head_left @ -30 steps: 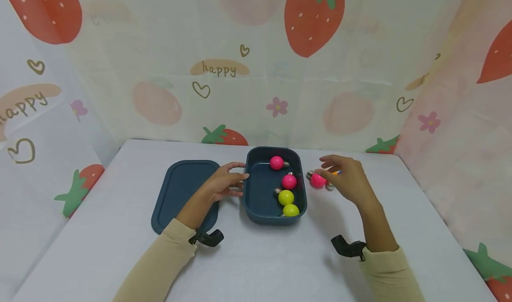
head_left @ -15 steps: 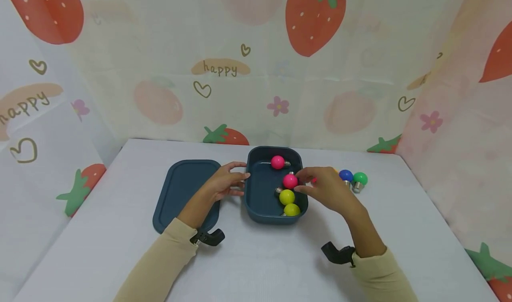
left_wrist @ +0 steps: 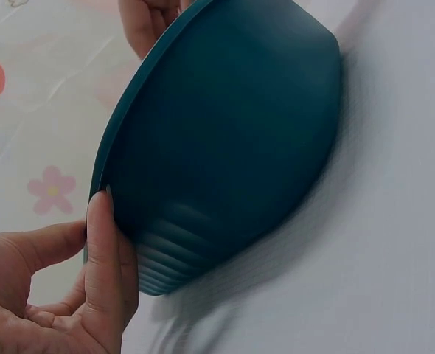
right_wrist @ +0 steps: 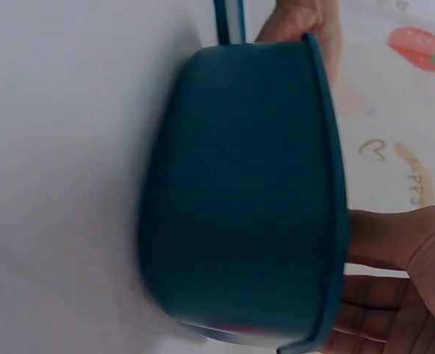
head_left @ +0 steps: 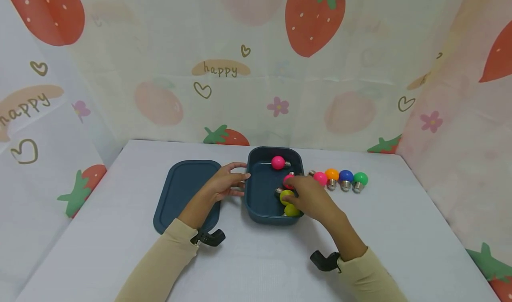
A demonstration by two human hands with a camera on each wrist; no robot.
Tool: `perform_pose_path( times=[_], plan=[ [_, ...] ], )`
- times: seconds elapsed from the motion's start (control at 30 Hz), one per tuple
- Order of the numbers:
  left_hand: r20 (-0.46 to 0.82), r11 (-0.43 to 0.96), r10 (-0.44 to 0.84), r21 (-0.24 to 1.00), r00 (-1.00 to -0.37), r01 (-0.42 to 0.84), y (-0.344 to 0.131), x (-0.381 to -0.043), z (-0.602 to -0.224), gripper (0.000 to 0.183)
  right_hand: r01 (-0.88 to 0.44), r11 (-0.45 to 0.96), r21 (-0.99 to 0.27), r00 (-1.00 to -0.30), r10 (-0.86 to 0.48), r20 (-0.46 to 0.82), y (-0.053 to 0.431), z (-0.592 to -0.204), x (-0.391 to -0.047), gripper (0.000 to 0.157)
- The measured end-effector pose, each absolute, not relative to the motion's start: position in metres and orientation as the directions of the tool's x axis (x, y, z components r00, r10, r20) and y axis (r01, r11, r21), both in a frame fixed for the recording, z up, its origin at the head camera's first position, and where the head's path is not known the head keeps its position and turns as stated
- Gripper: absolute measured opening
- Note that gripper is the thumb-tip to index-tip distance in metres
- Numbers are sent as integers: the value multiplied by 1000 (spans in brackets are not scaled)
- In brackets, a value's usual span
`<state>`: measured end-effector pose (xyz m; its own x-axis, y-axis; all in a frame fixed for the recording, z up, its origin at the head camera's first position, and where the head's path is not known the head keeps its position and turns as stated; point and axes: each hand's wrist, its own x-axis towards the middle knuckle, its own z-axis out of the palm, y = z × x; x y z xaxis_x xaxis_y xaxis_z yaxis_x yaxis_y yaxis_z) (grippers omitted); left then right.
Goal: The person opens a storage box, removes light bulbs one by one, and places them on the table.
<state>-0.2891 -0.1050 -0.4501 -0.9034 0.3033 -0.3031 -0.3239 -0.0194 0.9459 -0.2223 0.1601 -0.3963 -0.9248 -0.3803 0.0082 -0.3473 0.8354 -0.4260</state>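
A dark blue, open-topped box (head_left: 260, 191) stands mid-table. Inside lie two pink and two yellow bulbs, among them a pink bulb (head_left: 278, 162) at the far end and a yellow bulb (head_left: 291, 210) at the near end. My left hand (head_left: 222, 182) touches the left wall and rim with spread fingers; the left wrist view shows its fingertips against the box (left_wrist: 225, 147). My right hand (head_left: 314, 199) reaches over the right rim, thumb and fingertips around the middle yellow bulb (head_left: 286, 195) and partly covering the second pink bulb (head_left: 287, 182). No firm grip shows.
Right of the box a row of bulbs lies on the white table (head_left: 256, 266): pink (head_left: 320, 178), orange (head_left: 332, 174), blue (head_left: 346, 176) and green (head_left: 361, 178). A matching dark blue lid (head_left: 180, 188) lies on the left, partly under my left arm. Strawberry-print cloth surrounds the table.
My right hand has moved left from the bulb row, over the box's right rim and down into the box. The bulb row is now uncovered. My left hand stays at the box.
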Motion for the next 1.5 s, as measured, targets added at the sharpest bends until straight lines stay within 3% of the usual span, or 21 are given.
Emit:
perform_pose_path(
  times=[0.17, 0.53, 0.83, 1.5],
  plan=[
    [-310, -21, 299, 944, -903, -331, -104, -290, -451, 56, -318, 852, -417, -937, -350, -1, 152, -406, -222, 34],
    [-312, -17, 299, 943, -902, -332, -104, -289, -452, 56, -263, 935, -240, -952, -291, -92, 139, -416, -223, 45],
    [-306, -26, 301, 944, -903, -329, -105, -290, -454, 55, -344, 894, -288, -930, -367, -28, 141, -422, -222, 43],
    [-303, -24, 299, 945, -905, -325, -105, -291, -453, 57, -334, 839, -429, -937, -347, 50, 149, -410, -225, 42]
  ],
)
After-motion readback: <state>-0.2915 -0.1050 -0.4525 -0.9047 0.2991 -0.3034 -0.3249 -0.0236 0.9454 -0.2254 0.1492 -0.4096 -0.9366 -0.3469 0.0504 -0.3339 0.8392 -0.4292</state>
